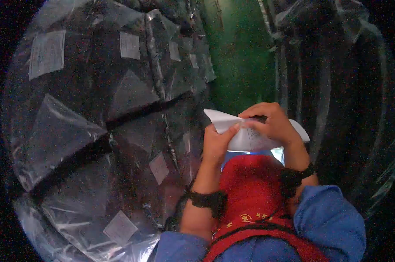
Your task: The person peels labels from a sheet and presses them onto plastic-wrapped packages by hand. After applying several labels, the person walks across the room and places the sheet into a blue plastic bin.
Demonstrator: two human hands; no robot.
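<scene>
White paper sheets [239, 143] with faint print are held up in front of the red apron, curling at both ends. My left hand [217, 142] grips their left part, thumb laid on the near face. Over the upper edge of the paper, my right hand [271, 124] has its fingers bent, with thumb and fingertips pinching close to the left thumb. Part of the sheets is hidden behind the right hand. A brighter white and blue patch shows just below the paper's lower edge.
Dark stacks wrapped in clear plastic [136, 94] line the left side, with several white labels such as one paper label [47, 53]. More plastic-wrapped dark goods [341, 87] stand on the right. A green floor [241, 56] runs between them.
</scene>
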